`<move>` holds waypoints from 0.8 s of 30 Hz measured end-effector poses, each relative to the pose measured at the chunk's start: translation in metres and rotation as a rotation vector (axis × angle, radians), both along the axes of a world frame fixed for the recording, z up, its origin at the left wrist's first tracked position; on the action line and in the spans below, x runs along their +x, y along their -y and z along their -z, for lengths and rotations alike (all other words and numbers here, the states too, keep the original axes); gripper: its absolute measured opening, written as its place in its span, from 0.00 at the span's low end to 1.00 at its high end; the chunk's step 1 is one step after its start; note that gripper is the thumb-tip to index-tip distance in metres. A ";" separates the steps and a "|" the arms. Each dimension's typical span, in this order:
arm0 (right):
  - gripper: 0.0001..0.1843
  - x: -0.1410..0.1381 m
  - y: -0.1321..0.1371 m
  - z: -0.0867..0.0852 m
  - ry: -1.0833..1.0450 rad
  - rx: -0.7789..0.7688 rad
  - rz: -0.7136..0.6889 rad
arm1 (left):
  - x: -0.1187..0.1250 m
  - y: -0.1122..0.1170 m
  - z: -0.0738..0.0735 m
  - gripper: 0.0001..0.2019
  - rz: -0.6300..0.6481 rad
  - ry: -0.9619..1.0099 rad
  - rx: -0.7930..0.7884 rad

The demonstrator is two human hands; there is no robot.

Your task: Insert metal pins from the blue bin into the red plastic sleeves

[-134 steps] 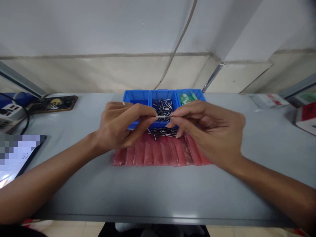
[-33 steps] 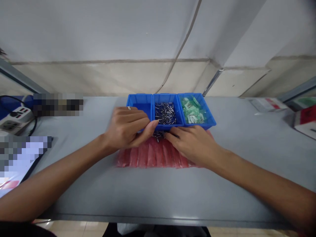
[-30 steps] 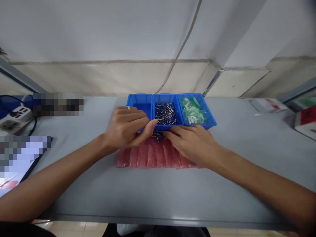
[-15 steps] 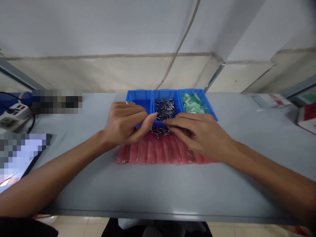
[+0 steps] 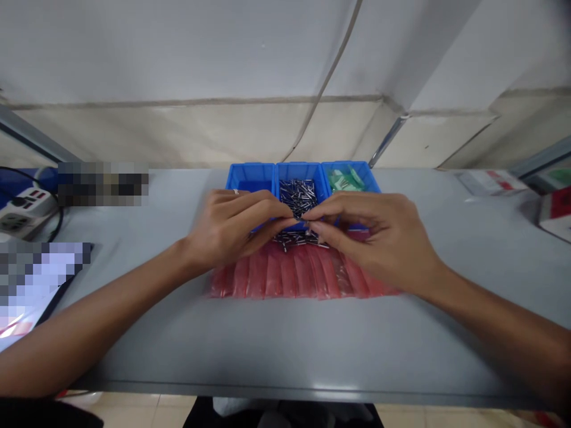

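Observation:
A blue three-compartment plastic bin (image 5: 252, 177) stands on the table, its front edge partly behind my hands. Its middle compartment holds many small metal pins (image 5: 298, 196), and its right compartment holds green packets (image 5: 350, 179). My left hand (image 5: 232, 229) and my right hand (image 5: 375, 238) meet at the fingertips in front of the middle compartment. Whatever lies between the fingertips is hidden. Just below them, a loose heap of metal pins (image 5: 294, 239) rests on a row of red plastic bags (image 5: 285, 276).
The grey table (image 5: 285, 351) ends in a front edge near me. At the left are a power strip (image 5: 22, 205), a blurred object (image 5: 102, 184) and a pixelated tablet (image 5: 33, 285). Packaging boxes (image 5: 555, 211) stand at the right, and a wall rises behind.
My right hand has lifted off the red bags and curled, and my left fingers have closed toward it. The fingertips of both hands now meet above the loose pins.

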State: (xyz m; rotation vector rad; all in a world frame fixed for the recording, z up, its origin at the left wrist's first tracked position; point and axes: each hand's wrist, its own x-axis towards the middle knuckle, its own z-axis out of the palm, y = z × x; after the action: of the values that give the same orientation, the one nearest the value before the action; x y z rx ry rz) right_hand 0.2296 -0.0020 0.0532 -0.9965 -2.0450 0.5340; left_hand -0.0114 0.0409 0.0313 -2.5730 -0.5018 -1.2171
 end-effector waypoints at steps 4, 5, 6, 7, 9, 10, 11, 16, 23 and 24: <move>0.11 -0.004 0.000 0.007 0.017 -0.091 -0.036 | 0.002 0.002 -0.001 0.04 -0.002 0.016 -0.005; 0.14 -0.005 0.000 0.009 0.031 -0.100 -0.050 | 0.003 0.003 0.000 0.04 -0.003 0.011 0.002; 0.18 -0.006 0.001 0.012 0.035 -0.109 -0.067 | 0.003 0.003 0.001 0.05 -0.006 0.008 0.013; 0.22 -0.007 0.001 0.014 0.025 -0.118 -0.081 | 0.003 0.003 0.002 0.05 -0.012 0.010 0.024; 0.27 -0.007 0.002 0.017 -0.022 -0.144 -0.099 | 0.003 0.004 0.004 0.08 -0.021 0.032 0.033; 0.27 -0.007 0.003 0.016 -0.048 -0.170 -0.103 | 0.003 0.004 0.005 0.09 -0.023 0.045 0.030; 0.27 -0.007 0.003 0.015 -0.076 -0.201 -0.103 | 0.003 0.004 0.004 0.10 -0.024 0.051 0.021; 0.16 -0.006 0.003 0.007 -0.289 -0.397 -0.124 | 0.003 0.007 0.001 0.12 0.043 0.012 0.028; 0.08 -0.010 0.006 0.008 -0.555 -0.306 -0.023 | 0.006 0.008 0.004 0.13 0.056 -0.015 -0.010; 0.08 -0.011 0.007 0.009 -0.548 -0.272 -0.008 | 0.006 0.008 0.005 0.11 0.047 -0.005 -0.013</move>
State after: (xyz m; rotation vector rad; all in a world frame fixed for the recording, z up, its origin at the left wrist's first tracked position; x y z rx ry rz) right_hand 0.2190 -0.0088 0.0442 -0.8723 -1.5132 0.9892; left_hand -0.0051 0.0334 0.0265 -2.6119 -0.4512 -1.2262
